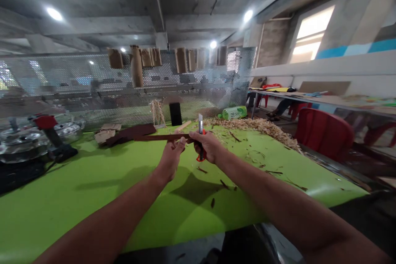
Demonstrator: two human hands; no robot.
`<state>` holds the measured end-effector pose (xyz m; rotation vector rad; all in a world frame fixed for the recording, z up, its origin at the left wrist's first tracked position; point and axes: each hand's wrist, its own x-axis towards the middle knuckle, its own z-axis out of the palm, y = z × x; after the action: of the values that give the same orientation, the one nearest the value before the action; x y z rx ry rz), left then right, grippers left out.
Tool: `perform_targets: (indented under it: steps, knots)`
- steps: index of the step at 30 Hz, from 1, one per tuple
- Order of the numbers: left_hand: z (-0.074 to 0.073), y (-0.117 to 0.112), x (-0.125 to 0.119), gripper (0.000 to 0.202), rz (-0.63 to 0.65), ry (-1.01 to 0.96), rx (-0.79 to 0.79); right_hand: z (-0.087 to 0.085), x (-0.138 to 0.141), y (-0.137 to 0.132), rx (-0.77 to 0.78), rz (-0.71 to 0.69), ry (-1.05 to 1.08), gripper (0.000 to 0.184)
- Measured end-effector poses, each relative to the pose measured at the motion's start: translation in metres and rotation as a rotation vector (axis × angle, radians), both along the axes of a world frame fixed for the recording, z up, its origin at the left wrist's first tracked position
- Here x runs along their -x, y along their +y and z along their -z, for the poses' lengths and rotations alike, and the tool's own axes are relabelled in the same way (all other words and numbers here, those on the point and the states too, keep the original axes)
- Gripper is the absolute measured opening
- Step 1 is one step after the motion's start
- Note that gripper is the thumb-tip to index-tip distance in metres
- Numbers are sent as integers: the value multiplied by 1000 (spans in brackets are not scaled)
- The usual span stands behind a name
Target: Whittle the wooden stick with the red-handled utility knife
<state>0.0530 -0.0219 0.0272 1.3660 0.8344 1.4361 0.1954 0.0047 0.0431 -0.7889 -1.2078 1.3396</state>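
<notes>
Orange utility knife (201, 156) gripped in right hand (208, 147), blade (200, 123) up; left hand (172, 157) pinches dark wood strip (162, 137) at 12 o'clock over green table (93, 214). Slip under pressure could drive blade into left fingers (181, 142).

Bare forearms (278, 206), bare hands (171, 159), skin uncovered to frame edge.

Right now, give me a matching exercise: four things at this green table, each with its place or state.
Things:
1 orange-handled utility knife
2 dark brown wooden strip
3 pale curled wood shavings
4 green-and-white plastic bottle

Places:
A heaped at the table's far side
B in the right hand
C on its side beyond the shavings
D in the left hand

Pairs: 1B, 2D, 3A, 4C.
</notes>
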Motion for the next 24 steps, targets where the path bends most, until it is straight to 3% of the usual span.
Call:
perform_targets:
  steps: [3,6,10,14,18,24]
  knots:
    - [-6,1,1,25,-31,-125,-5,4,4,-4,-16,-69,-140,39]
    - [-12,4,5,21,-34,-242,39,7,2,-1,-88,-30,-336,46]
    - [-15,5,11,22,-29,-205,207,5,-9,10,-249,260,-537,40]
    - [-10,-1,9,21,68,-82,294,2,-20,15,-412,471,-961,18]
    - [-6,-9,4,26,177,-19,244,2,-21,12,-454,462,-1375,22]
    - [-9,-14,0,19,183,29,241,-3,-14,3,-444,398,-1578,28]
